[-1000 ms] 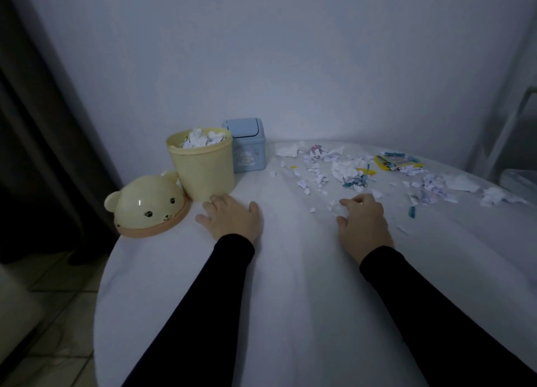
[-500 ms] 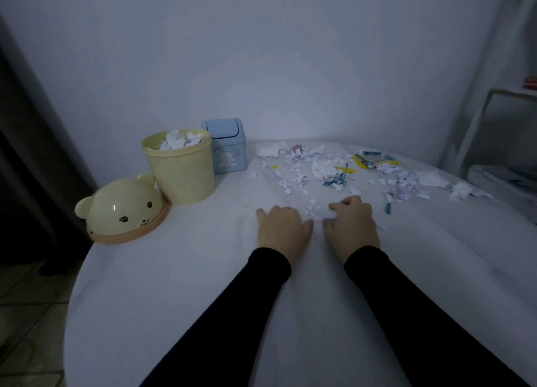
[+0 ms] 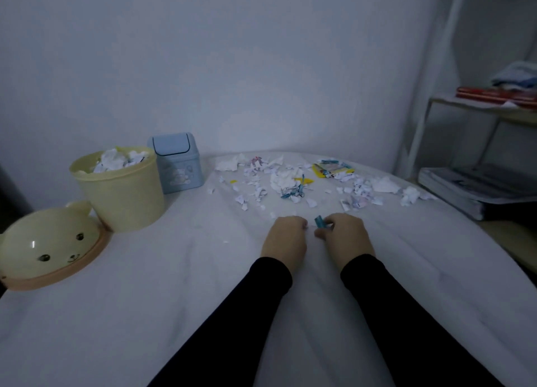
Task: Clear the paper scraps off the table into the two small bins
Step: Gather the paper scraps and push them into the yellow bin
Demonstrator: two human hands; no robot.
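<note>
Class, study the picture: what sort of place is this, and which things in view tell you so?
Probably a room in a home. A cloth-covered table stands against a plain wall, bearing a yellow bin with its bear-faced lid off, and a shelf unit beside it holds folded cloth and books.

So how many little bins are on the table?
2. The yellow bin stands at the far left, lid off and full of scraps. The blue bin sits just behind it to the right, lid shut. None looks hidden.

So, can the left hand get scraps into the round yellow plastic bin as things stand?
Probably yes. The left hand has bare white tablecloth between it and the round yellow plastic bin, whose bear-face lid is off; the bin already looks nearly full.
</note>
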